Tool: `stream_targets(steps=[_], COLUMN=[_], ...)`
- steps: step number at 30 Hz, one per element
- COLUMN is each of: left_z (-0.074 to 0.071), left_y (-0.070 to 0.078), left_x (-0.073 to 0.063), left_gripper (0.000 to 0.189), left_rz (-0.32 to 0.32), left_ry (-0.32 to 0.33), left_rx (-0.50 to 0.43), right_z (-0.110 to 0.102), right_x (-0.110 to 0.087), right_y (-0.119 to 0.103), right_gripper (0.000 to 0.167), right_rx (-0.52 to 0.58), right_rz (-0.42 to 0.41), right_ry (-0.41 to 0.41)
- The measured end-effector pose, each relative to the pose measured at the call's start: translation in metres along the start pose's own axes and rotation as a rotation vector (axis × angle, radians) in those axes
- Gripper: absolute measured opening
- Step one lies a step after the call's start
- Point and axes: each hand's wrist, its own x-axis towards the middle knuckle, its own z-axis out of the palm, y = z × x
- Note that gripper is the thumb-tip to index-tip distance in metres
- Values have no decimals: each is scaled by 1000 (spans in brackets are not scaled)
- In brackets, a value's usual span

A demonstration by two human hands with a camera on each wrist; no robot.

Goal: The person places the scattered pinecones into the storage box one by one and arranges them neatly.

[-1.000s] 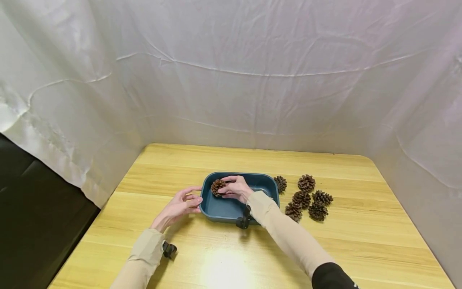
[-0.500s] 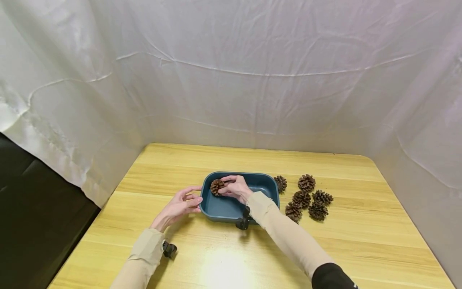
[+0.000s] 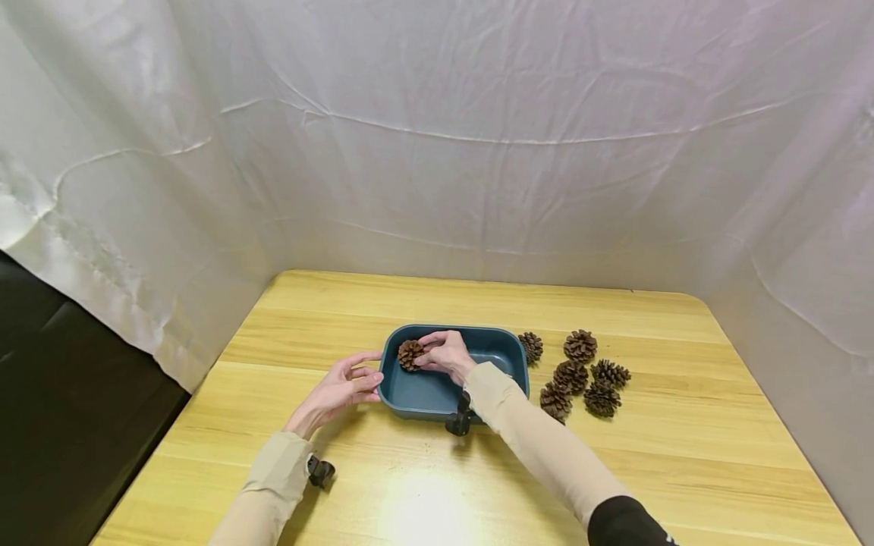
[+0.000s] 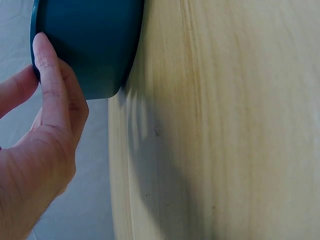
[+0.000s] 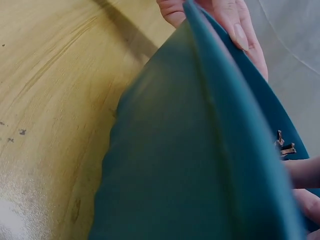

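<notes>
A dark teal rectangular tub [image 3: 423,394] stands on the wooden table. Inside its far left corner is a brown pine cone [image 3: 410,355], which my right hand [image 3: 447,355] holds by its right side with thumb and fingers. In the right wrist view only a bit of the pine cone [image 5: 285,145] shows past the tub's blurred wall. My left hand [image 3: 344,387] rests against the tub's left end, with fairly straight fingers touching its rim and outer wall; the left wrist view shows these fingers [image 4: 52,95] close up.
Several more pine cones [image 3: 570,377] lie on the table to the right of the tub, one pine cone [image 3: 530,347] right by its right end. Pale curtains [image 3: 478,189] hang behind the table [image 3: 683,440] and along its sides.
The pine cone in my right hand has shifted very slightly left inside the tub over the last second. My left hand and the tub have stayed in place.
</notes>
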Motion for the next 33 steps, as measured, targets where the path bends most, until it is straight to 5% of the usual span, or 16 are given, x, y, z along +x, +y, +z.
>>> stream_targets(steps=[11, 33], left_z=[1, 1], left_y=[-1, 2], left_x=[0, -2], left_gripper=[60, 62], left_rz=[-6, -9], left_ry=[8, 8], left_rx=[0, -10], right_z=[1, -18], right_x=[0, -10], right_y=[1, -11], right_gripper=[38, 43], right_rx=[-42, -16], right_rz=[0, -9], right_ry=[30, -42])
